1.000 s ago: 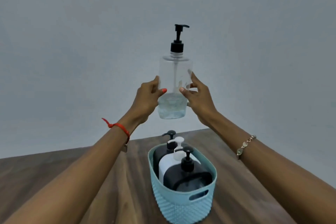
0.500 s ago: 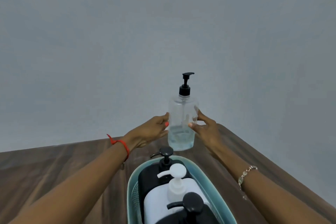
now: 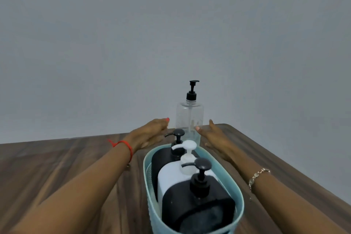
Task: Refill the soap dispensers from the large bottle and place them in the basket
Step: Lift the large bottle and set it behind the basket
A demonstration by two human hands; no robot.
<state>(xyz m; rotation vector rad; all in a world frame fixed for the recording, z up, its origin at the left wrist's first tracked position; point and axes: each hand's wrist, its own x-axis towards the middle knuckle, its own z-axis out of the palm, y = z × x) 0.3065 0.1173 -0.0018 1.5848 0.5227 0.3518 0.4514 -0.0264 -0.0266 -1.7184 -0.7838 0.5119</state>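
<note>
The large clear bottle [image 3: 189,118] with a black pump stands upright on the wooden table [image 3: 57,167], just behind the basket. My left hand [image 3: 150,133] and my right hand [image 3: 212,135] hover on either side of it with fingers straight, apart from the bottle. The light blue basket [image 3: 147,176] in front holds three dispensers in a row: a black dispenser [image 3: 163,157] at the back, a white dispenser [image 3: 171,175] in the middle, and a second black dispenser [image 3: 197,207] nearest me.
A plain grey wall rises behind the table. The table's right edge [image 3: 266,157] runs diagonally close to my right arm. Bare wood spreads to the left of the basket.
The bottle came down from mid-air onto the table behind the basket. Both hands let go of it and drew slightly apart.
</note>
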